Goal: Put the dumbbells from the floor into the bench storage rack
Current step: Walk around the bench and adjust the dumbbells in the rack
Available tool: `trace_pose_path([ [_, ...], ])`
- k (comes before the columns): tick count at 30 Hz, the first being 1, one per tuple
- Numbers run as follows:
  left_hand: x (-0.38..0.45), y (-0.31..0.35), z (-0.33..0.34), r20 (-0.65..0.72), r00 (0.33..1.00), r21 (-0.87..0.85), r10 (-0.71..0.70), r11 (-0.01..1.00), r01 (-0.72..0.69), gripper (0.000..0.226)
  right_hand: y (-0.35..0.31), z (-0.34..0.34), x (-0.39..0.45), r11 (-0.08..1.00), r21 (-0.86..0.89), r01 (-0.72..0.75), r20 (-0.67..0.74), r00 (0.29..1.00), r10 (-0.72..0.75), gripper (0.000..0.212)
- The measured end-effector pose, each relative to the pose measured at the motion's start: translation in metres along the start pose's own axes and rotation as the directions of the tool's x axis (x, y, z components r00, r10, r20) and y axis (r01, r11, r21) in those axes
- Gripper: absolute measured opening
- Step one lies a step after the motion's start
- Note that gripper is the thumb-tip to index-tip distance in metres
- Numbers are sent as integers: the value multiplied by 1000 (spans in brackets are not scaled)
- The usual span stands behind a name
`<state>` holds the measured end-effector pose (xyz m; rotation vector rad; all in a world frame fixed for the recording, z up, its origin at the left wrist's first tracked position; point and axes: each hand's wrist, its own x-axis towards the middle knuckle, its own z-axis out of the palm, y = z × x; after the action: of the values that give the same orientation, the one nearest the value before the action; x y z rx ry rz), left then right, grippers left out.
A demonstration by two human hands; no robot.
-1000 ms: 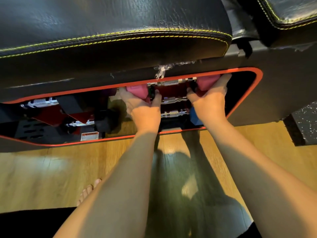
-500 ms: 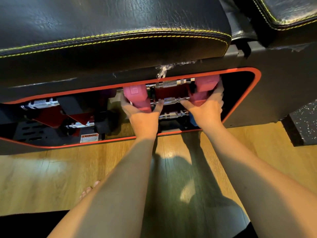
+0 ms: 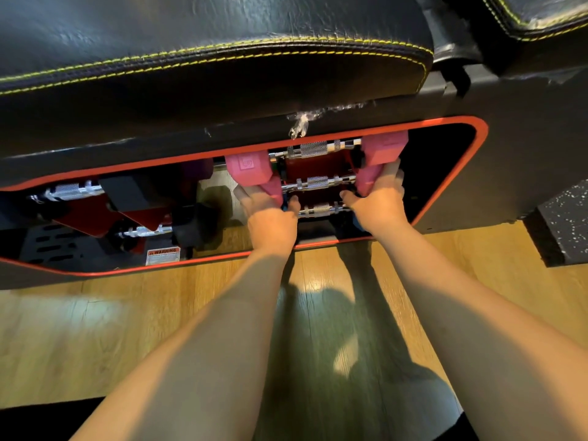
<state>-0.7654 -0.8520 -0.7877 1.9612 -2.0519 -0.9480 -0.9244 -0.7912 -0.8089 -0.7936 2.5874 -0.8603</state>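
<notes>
1. Light wood plank floor (image 3: 95, 329) nearest cam, both bare forearms reach fwd over it; arm shadows on floor betw them.
2. Left hand (image 3: 270, 221) at lower edge of bench opening, fingers curled round handle of left pink hex-head dumbbell (image 3: 251, 168); thumb on inner side. Pink head sticks up above the hand.
3. Right hand (image 3: 378, 205) just right of it, fingers wrapped round handle of right pink hex-head dumbbell (image 3: 381, 151); head tilted up-right, near top of red rim.
4. Both pink dumbbells inside the red-rimmed storage opening in black bench side (image 3: 480, 154), one each side of the red rack plate w/ three chrome knurled bars (image 3: 318, 183). Can't tell if they sit on the rack or are only held.
5. Left part of opening: black dumbbells w/ chrome handles (image 3: 73, 192) on red plates, white/red warning sticker (image 3: 164, 256) low down.
6. Farthest: black leather bench pad w/ yellow stitching (image 3: 206, 52) above opening; 2nd pad top right.
</notes>
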Motion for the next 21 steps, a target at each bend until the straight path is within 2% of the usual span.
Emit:
trace_pose_path([
  [2, 0, -4, 1, 5, 1000, 12, 18, 1000, -19, 53, -1, -1, -2, 1000, 22, 8, -13, 1000, -8, 101],
  [5, 1, -5, 2, -7, 999, -166, -40, 985, 38, 55, -4, -2, -4, 998, 61, 13, -27, 1000, -11, 100],
  [9, 3, 0, 4, -6, 998, -96, -65, 993, 64, 54, -5, -4, -6, 1000, -12, 0, -1, 1000, 0, 93],
  [13, -1, 2, 3, -55, 997, -160, -50, 986, 41, 53, -6, -8, -8, 1000, -12, 12, -2, 1000, -12, 103],
  [19, -1, -3, 2, -10, 998, -160, -65, 985, 63, 55, -9, -15, -11, 998, -66, 9, 11, 1000, -8, 104],
  [21, 0, -5, 4, -6, 995, -296, -98, 951, 92, 54, -9, -15, -12, 1000, -31, -4, 15, 1000, 4, 107],
])
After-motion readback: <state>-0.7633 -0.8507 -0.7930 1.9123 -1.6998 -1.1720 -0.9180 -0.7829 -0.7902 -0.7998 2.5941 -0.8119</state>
